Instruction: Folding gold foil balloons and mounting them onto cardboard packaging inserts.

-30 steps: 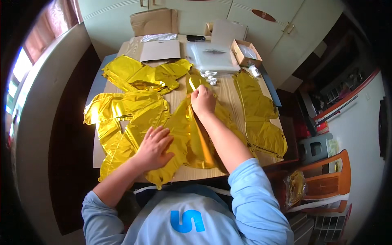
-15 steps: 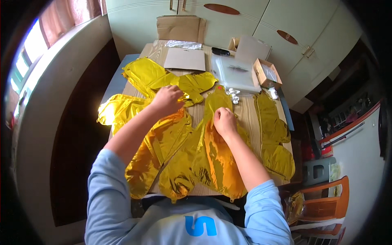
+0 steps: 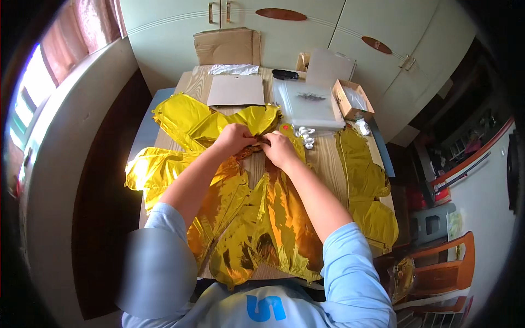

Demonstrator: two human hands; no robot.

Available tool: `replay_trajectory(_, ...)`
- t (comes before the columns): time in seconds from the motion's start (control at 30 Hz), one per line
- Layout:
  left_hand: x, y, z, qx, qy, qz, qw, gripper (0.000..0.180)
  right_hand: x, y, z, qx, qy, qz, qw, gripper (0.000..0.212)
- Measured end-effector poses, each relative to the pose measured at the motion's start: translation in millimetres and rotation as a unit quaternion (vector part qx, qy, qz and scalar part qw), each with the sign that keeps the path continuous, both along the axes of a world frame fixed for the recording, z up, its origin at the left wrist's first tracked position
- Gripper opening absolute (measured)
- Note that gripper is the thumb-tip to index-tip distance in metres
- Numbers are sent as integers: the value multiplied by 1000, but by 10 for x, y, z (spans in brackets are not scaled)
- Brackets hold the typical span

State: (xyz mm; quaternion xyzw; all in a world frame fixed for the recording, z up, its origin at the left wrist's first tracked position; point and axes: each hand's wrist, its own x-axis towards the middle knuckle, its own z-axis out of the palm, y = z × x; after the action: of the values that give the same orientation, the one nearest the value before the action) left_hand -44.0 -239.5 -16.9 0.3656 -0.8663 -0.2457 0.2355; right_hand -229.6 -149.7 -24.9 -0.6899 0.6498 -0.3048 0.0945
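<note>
Flat gold foil balloons (image 3: pixel 229 197) spread across the middle of the wooden table. My left hand (image 3: pixel 235 138) and my right hand (image 3: pixel 279 149) meet close together above them, fingers closed on bunched foil. The pinched part is largely hidden by my fingers. Just beyond my hands lies another stretch of gold foil (image 3: pixel 191 120), creased and shiny. A separate folded gold foil balloon (image 3: pixel 362 169) rests along the table's right side. Small white pieces (image 3: pixel 306 136) sit just right of my right hand.
Clear plastic sleeves (image 3: pixel 306 104) and a small open box (image 3: pixel 353 100) stand at the back right. A pale card (image 3: pixel 236 90) lies at the back, with brown cardboard (image 3: pixel 227 47) behind it. To the right is a wooden chair (image 3: pixel 443 270). A grey blur (image 3: pixel 158 273) covers part of my left sleeve.
My hands, apart before, have come together over the foil. My right hand has moved left and away from me. The foil under them is drawn up and bunched.
</note>
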Motion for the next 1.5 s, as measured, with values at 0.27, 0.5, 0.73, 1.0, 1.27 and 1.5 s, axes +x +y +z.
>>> replay_trajectory(0.27, 159, -26, 68, 128, 73, 78, 986, 27, 25, 56, -14, -9, -50, 8, 999, 25)
replay_trajectory(0.5, 80, 37, -59, -160, 101, 22, 982, 21, 23, 40, -78, -26, -23, 16, 999, 24)
replay_trajectory(0.73, 71, 172, -73, -217, 46, -142, 965, 23, -45, -42, -68, -1, -31, 28, 999, 24)
replay_trajectory(1.0, -11, 157, 141, 46, 35, 60, 996, 21, -13, 66, -52, -59, -42, -7, 997, 23)
replay_trajectory(1.27, 199, -114, 80, 268, 143, 70, 950, 27, 64, 77, -68, -74, 72, 29, 994, 18)
replay_trajectory(1.5, 61, -7, -17, 43, 61, 21, 997, 31, 190, -11, -45, -126, 74, 24, 989, 19)
